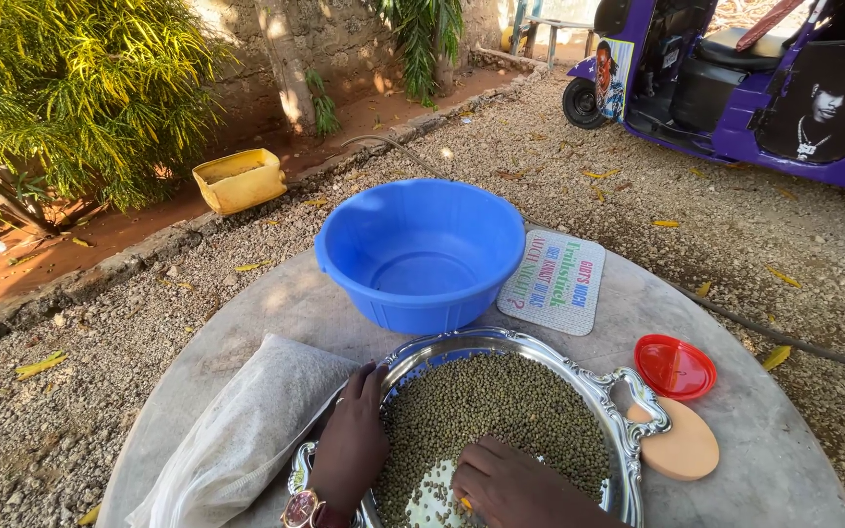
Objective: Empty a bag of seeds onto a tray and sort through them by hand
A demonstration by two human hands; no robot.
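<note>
Left hand (352, 445) flat, fingers loosely spread on rim of ornate silver tray (606, 396) on round table (765, 460), right hand (512, 484) half-curled, pinching among green lentils (501, 411), blue basin (421, 252) behind

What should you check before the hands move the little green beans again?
1. Silver tray flat on the round table: ok.
2. Left hand steadying the tray's left rim: ok.
3. Right hand resting in the green beans, fingers down on them: ok.
4. Blue basin upright just behind the tray, inside looks bare: ok.
5. Grey sack lying beside the tray; open or closed: cannot tell.
6. Red lid and tan paddle by the tray's right handle, out of the beans: ok.
</note>
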